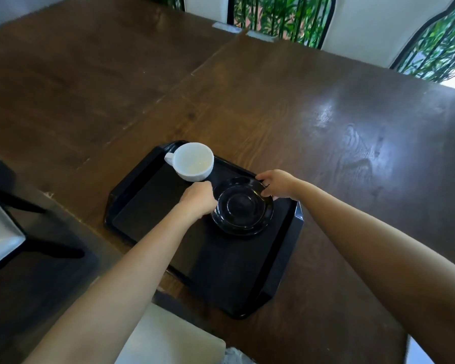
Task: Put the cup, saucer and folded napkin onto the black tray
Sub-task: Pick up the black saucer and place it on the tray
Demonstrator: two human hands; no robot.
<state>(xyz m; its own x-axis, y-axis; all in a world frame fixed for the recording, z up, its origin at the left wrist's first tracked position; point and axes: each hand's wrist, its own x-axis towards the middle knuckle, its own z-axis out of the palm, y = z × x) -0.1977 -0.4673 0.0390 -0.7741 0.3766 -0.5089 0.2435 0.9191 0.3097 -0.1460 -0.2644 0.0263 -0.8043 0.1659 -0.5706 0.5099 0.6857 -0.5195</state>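
A black tray lies on the dark wooden table in front of me. An empty white cup stands upright at the tray's far left corner, handle to the left. A black saucer sits on the tray's far right part. My left hand grips the saucer's left rim, and my right hand holds its far right rim. No napkin is visible.
White-cushioned chairs stand at the left and near edge, and more chairs line the far side. Green plants show beyond the table.
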